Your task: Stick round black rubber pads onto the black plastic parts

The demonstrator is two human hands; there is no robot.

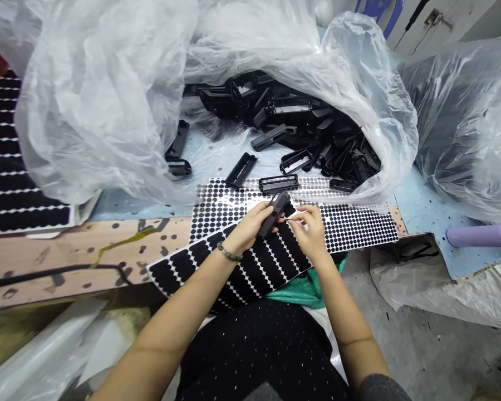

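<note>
My left hand, with a beaded bracelet at the wrist, is wrapped round a black ribbed plastic part, held tilted above the sheets. Close to its right, my right hand has thumb and index finger pinched together at the edge of a small black piece; what exactly the fingertips grip is too small to tell. Under both hands lies a sheet of black scalloped strips, over a white sheet of black dots. Just beyond are loose black plastic parts.
A large clear plastic bag lies open around a heap of black parts. Another bag stands at right, near a purple bottle. More black strip sheets lie at left. A dark cable runs along the table edge.
</note>
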